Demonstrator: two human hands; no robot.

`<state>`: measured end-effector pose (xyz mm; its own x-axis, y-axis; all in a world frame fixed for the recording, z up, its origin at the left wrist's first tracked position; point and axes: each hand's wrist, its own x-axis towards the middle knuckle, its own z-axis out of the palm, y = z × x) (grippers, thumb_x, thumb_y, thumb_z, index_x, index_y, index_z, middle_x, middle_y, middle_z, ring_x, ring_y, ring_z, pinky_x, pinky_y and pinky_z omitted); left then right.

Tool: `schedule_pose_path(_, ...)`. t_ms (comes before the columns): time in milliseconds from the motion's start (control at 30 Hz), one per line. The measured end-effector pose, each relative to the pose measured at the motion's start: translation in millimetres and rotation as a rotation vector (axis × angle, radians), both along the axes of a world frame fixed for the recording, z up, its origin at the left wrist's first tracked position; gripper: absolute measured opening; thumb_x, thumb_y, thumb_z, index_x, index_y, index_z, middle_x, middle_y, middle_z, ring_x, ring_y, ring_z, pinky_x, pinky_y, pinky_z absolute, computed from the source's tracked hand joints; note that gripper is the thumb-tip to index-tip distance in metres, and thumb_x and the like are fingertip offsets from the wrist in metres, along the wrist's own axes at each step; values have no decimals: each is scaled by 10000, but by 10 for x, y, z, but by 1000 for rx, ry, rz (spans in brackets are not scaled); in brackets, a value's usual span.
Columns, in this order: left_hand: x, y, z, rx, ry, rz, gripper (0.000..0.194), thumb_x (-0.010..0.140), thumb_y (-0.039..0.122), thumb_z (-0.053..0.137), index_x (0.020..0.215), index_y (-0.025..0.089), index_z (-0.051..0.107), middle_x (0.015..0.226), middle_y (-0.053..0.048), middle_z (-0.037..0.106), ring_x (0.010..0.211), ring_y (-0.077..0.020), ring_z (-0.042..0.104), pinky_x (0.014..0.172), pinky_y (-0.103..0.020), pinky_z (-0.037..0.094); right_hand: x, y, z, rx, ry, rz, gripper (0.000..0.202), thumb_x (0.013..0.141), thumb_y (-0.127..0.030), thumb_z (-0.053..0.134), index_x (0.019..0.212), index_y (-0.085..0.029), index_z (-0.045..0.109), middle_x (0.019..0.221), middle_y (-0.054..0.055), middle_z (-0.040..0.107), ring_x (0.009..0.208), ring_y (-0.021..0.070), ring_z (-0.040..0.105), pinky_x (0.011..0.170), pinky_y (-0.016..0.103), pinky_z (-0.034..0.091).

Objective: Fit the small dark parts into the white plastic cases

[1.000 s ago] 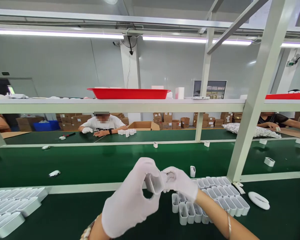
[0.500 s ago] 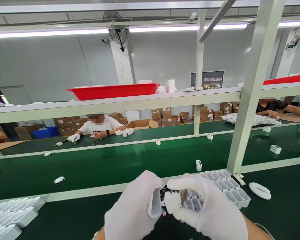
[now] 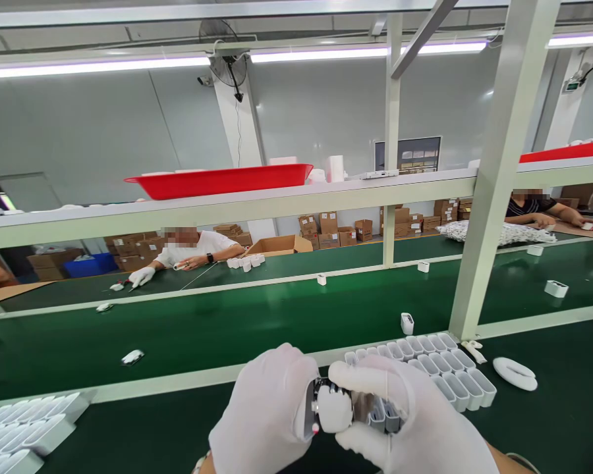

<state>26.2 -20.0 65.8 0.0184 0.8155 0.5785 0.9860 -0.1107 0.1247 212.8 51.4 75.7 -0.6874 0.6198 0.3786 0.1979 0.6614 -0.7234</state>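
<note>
My left hand (image 3: pixel 264 408), in a white glove, is closed round a white plastic housing (image 3: pixel 302 411) whose open end faces right. My gloved right hand (image 3: pixel 415 415) pinches a small white-and-black electronic assembly (image 3: pixel 335 408) between thumb and fingers. The assembly's left end is at the housing's mouth and looks partly inside it. A small pink-red spot shows at the housing's lower edge. Behind my right hand stand rows of open white housings (image 3: pixel 467 388), partly hidden by it.
More white housings (image 3: pixel 34 428) lie in rows at left. The green conveyor belt (image 3: pixel 267 322) carries scattered white pieces (image 3: pixel 132 357). At right are a white oval piece (image 3: pixel 514 374) and an upright post (image 3: pixel 494 197). A red tray (image 3: pixel 222 181) sits overhead. Co-workers sit across the belt.
My right hand has turned the assembly so its white face shows, and it now sits against the housing's mouth. Pieces on the belt have moved right.
</note>
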Motion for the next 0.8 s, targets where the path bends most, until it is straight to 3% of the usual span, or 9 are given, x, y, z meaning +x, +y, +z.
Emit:
schedule_pose_path(100, -60, 56, -51, 61, 38, -16, 282, 953, 443, 568, 970, 172, 644, 913, -28, 659, 755, -142, 617, 697, -304, 530, -9, -2, 8, -23, -39, 7, 356, 687, -189, 717, 1007, -342, 752, 824, 10, 717, 742, 212, 669, 771, 367, 560)
schedule_pose_path(233, -130, 115, -141, 175, 107, -48, 201, 845, 366, 627, 728, 204, 613, 657, -21, 585, 576, -136, 515, 542, -266, 417, 15, -31, -32, -35, -59, -25, 338, 698, -160, 713, 982, -340, 742, 898, -2, 719, 806, 199, 674, 758, 306, 552)
schedule_pose_path(333, -146, 136, -171, 266, 166, -81, 100, 775, 277, 613, 695, 225, 582, 610, -17, 555, 526, -145, 474, 498, -265, 362, 52, -51, -111, 22, -10, -22, 366, 758, -126, 647, 1032, -359, 717, 955, -19, 712, 843, 167, 676, 741, 253, 539)
schedule_pose_path(433, -128, 139, -150, 331, 223, -109, 41, 754, 207, 583, 723, 227, 566, 614, -9, 549, 521, -148, 470, 497, -257, 358, 67, -81, -163, 105, 54, -9, 364, 783, -115, 626, 1049, -353, 696, 896, -31, 696, 788, 142, 659, 753, 246, 538)
schedule_pose_path(600, -53, 127, -69, 390, 297, -136, 90, 748, 144, 540, 703, 222, 534, 584, 3, 522, 493, -144, 451, 479, -248, 347, 50, -191, -77, 183, 14, -169, 242, 784, -113, 644, 924, -307, 685, 878, -21, 689, 764, 159, 644, 781, 288, 550)
schedule_pose_path(800, 45, 154, -2, 452, 408, -116, 174, 726, 96, 458, 612, 216, 510, 509, 7, 486, 428, -150, 431, 427, -262, 323, 52, -249, 18, 155, -66, -150, 187, 792, -95, 619, 824, -277, 647, 838, -26, 665, 720, 141, 608, 744, 275, 534)
